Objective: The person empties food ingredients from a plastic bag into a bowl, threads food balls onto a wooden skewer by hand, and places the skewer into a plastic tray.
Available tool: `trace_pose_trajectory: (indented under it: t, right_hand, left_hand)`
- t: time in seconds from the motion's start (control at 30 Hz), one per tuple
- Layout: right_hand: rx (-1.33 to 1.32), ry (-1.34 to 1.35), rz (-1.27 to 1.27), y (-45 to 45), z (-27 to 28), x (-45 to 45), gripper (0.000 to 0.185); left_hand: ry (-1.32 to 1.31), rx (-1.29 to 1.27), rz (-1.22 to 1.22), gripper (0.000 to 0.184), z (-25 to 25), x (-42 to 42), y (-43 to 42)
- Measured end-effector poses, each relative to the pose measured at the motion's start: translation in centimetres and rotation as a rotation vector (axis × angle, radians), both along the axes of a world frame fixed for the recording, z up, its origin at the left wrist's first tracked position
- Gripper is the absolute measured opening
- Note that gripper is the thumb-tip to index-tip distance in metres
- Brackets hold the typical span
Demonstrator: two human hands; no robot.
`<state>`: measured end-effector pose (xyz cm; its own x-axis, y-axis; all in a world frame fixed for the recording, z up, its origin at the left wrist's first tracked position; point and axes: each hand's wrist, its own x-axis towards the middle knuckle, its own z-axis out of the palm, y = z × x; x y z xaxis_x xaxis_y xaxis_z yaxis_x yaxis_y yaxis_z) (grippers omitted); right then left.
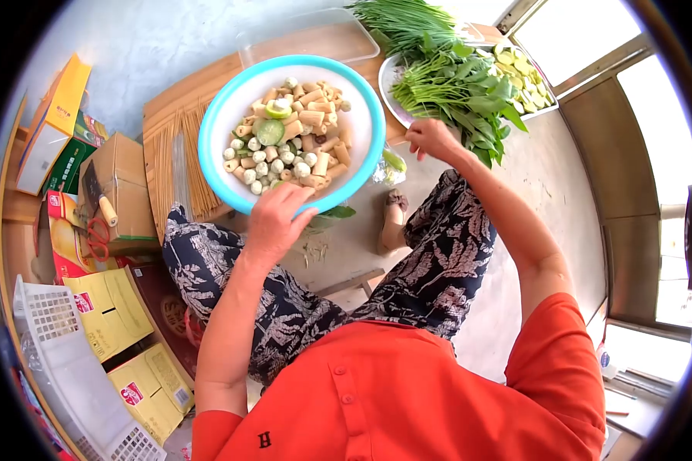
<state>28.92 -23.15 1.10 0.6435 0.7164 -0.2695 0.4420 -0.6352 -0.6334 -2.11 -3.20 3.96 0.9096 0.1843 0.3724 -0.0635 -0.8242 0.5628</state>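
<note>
Taking the bowl as the clock's centre: the white bowl with the turquoise rim (379,137) stands at the edge of the wooden worktop (155,107), and whatever bears its near side is hidden beneath it. Inside, a loose heap of tan tubular pieces (312,118) mixes with pale, greenish-white balls (277,166), gathered mostly toward 7, and a cut green slice (270,132) lies on top; the heap covers most of the bowl's floor.

At 6, the left hand (277,219) reaches over the near rim, covering part of it; its fingertips are hidden, so I cannot tell whether it grips the rim or a piece. At 3, the right hand (432,140) has its fingers bent inward; whether they pinch anything cannot be made out.

A leaf (338,212) pokes from under the bowl at 5. At 9 lie thin sticks (165,169), at 12 a clear tray (307,42). At 2, leafy greens (457,92) hide most of their plate (389,75) and overlap the green slices (519,75) beyond.
</note>
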Motion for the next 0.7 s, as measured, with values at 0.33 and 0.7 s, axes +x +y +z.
trace_pose_trajectory:
  t: [0.33,0.7]
  right_hand:
    - [-0.084,-0.383,-0.211,2.5,-9.3,-1.4,0.021]
    - [-0.275,-0.446,-0.159,5.0,-10.3,-0.6,0.025]
  left_hand:
    - [-0.180,0.033,0.140,0.012,-1.8,-1.2,-2.4]
    - [-0.187,0.084,0.159,0.014,-1.9,-1.1,-3.1]
